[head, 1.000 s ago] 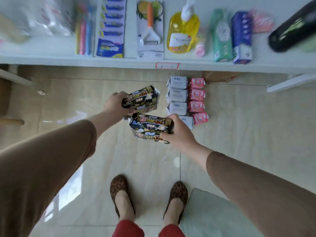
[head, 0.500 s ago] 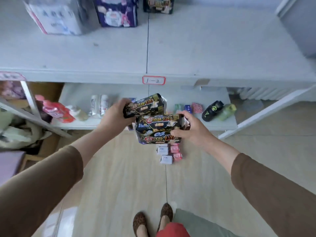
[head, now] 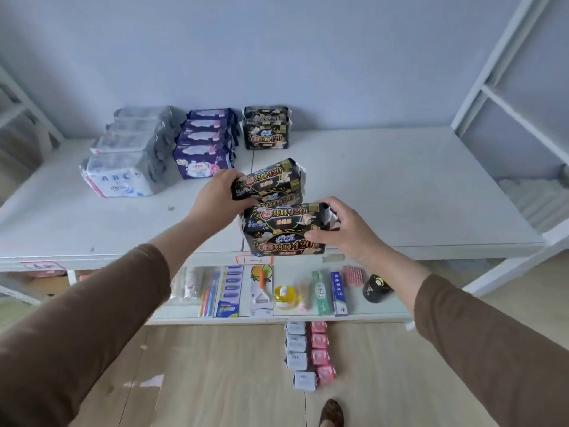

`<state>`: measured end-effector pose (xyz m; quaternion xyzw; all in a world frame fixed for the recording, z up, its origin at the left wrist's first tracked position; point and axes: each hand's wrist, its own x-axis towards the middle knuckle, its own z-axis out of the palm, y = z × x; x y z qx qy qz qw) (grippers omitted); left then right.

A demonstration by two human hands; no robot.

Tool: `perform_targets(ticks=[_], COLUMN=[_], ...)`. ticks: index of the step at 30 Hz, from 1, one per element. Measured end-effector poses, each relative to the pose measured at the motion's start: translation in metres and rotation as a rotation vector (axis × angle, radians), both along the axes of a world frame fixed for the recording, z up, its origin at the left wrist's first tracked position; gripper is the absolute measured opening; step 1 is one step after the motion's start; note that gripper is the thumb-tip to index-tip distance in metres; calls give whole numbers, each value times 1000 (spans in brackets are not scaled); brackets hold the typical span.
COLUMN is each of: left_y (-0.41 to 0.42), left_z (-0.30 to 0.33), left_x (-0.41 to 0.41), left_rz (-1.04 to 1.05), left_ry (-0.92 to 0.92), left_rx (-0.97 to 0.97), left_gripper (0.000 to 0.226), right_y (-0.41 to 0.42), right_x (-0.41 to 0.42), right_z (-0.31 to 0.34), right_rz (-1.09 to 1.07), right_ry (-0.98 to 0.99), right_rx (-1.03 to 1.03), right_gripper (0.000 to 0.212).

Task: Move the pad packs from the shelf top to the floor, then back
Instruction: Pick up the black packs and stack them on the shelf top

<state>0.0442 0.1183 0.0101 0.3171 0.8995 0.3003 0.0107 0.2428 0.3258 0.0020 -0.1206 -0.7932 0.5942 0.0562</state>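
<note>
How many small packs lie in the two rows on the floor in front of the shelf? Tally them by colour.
White small packs: 4
Pink small packs: 4
Total: 8

The left hand (head: 215, 195) grips one black printed plastic pad pack (head: 271, 181) by its end; the right hand (head: 345, 232) grips a second black pad pack (head: 283, 229) nearer the camera, both above the white shelf top (head: 400, 186). At the back stand more black packs (head: 266, 131), purple packs (head: 203, 143) and grey packs (head: 129, 155) (lettered ABC). Small white and pink packs (head: 308, 352) line the wooden floor (head: 215, 380).
</note>
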Motion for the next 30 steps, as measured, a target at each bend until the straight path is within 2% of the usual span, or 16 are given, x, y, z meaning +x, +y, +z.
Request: perform_targets(ticks=[7,15,23,30], left_y=[57,96,129,135], left_z=[15,14,-22,-34], left_x=[-68,-162,-238,-262], left_rz=[51,113,34,-6], left_ry=[31,158,206,276], left_rx=[-98,-301,-422,-477], left_gripper=[34,55,59,57], right_y=[48,64,66,70], right_x=[-62,-125,-178,-209], right_z=[3,-10,-33,-49], right_rz=[-9,-51,-151,-188], right_ry=[-16,-40,-66,-92], right_rx=[37,44,27,49], right_gripper=[49,45,44,44])
